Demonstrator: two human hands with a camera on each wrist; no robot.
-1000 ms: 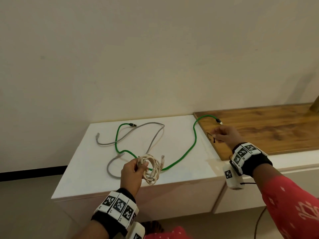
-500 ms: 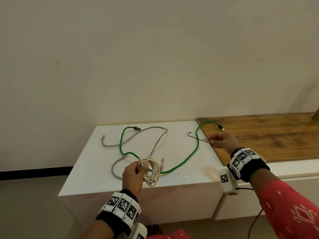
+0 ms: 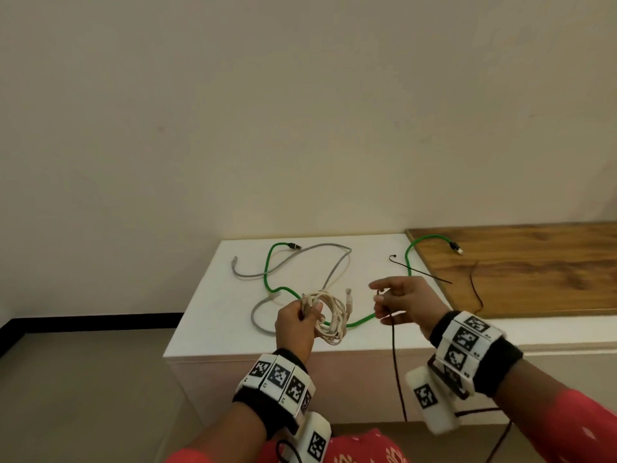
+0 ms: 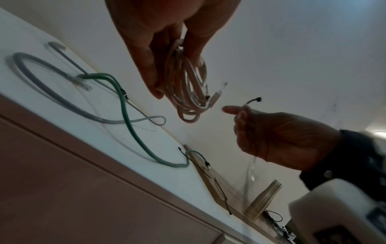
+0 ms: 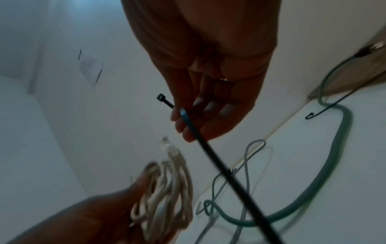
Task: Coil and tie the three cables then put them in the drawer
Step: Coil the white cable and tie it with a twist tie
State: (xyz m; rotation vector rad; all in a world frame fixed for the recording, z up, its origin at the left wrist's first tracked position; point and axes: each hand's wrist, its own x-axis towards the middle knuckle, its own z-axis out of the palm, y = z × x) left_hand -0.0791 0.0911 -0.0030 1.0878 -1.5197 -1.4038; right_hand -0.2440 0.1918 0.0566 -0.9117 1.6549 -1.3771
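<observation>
My left hand (image 3: 309,310) grips a coiled cream cable (image 3: 330,317) just above the front of the white cabinet top (image 3: 217,312). The coil (image 4: 188,92) hangs from its fingers, one plug sticking out. Close to the right, my right hand (image 3: 379,295) pinches a black zip tie (image 3: 395,362) near its head, the tail hanging down. The tie (image 5: 208,148) crosses the right wrist view. A green cable (image 3: 267,272) and a grey cable (image 3: 320,248) lie loose and crossed on the top.
A wooden board (image 3: 534,262) lies on the right, the green cable's end on it. One spare zip tie (image 3: 417,270) lies across the board's left edge, another (image 3: 475,289) lies on the board. Cabinet fronts (image 3: 334,389) sit below the top.
My right hand has come left from the wooden board's edge with a black zip tie, ending close beside the coil. The left hand still holds the coil in about the same place.
</observation>
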